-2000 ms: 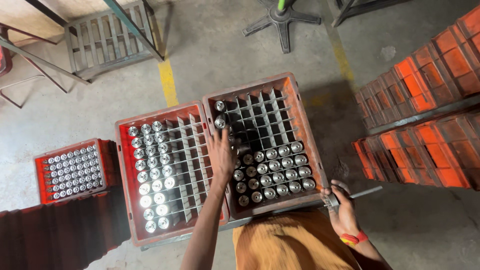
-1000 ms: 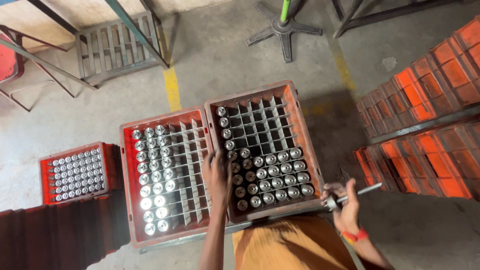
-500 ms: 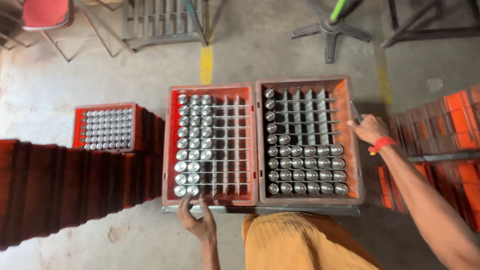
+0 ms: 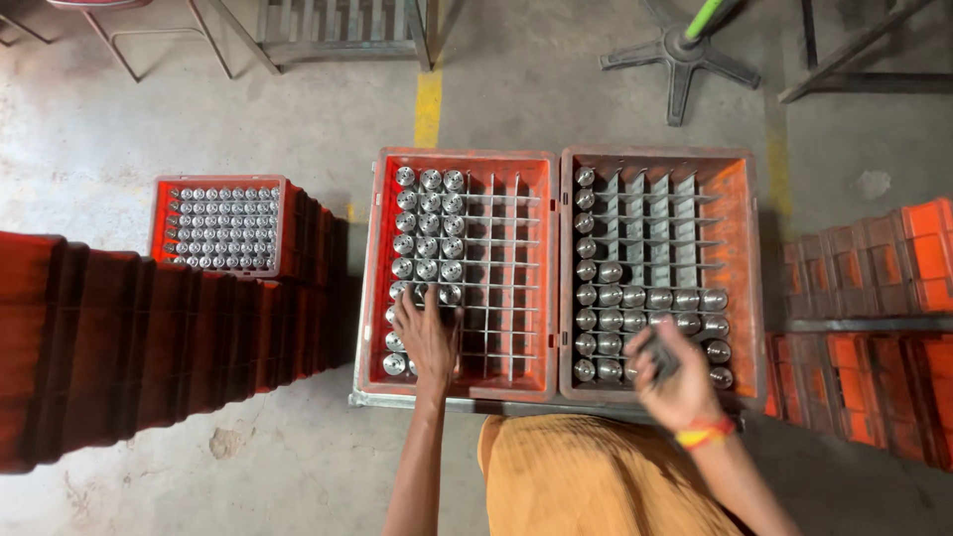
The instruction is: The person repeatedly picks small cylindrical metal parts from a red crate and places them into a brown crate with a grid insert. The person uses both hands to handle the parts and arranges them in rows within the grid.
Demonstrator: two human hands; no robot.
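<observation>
Two divider crates (image 4: 459, 164), two hands (image 4: 429, 337)

Factory or workshop floor, stained bare concrete floor (image 4: 556, 79) with a yellow painted line (image 4: 428, 107), orange partitioned crates (image 4: 459, 273) of identical machined metal cylinders (image 4: 427, 223), stacked crates (image 4: 109, 347) alongside, metal racks (image 4: 338, 25)

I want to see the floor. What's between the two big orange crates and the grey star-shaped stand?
Head view: only bare concrete floor lies between the orange crates and grey star-shaped metal stand.
</observation>
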